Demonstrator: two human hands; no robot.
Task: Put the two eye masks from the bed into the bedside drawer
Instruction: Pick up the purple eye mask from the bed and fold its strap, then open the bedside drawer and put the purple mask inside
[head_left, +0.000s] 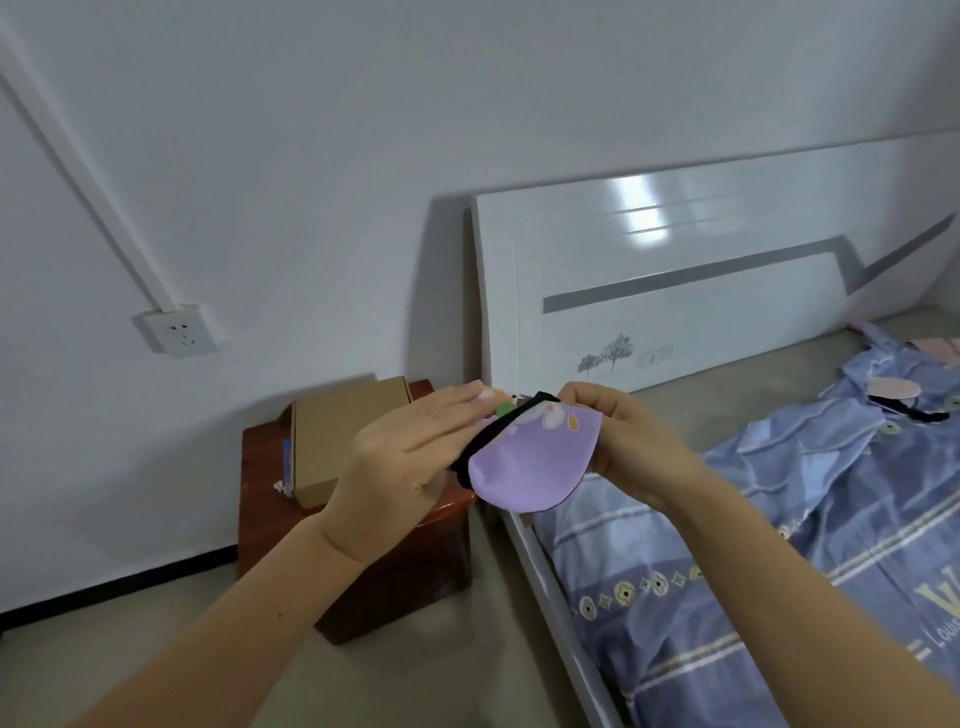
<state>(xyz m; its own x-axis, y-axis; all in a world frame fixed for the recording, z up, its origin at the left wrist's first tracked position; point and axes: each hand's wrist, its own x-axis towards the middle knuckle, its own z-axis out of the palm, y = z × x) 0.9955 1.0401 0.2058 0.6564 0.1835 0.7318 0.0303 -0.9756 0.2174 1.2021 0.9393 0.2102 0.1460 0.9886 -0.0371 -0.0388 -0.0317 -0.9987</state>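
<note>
A purple eye mask (530, 462) with a flower print and a black strap hangs in the air between the bed and the bedside cabinet. My right hand (631, 441) pinches its right end. My left hand (410, 452) lies flat against its left side and strap, fingers stretched out. A second eye mask (894, 391), pink with a black strap, lies on the blue quilt (779, 545) at the far right. The reddish wooden bedside cabinet (374, 571) stands left of the bed; my left arm hides its front, so no drawer shows.
A brown cardboard box (337, 436) sits on top of the cabinet. The white glossy headboard (675, 291) leans against the wall. A wall socket (176, 330) is at the left. The white bed side rail (561, 597) runs between cabinet and quilt.
</note>
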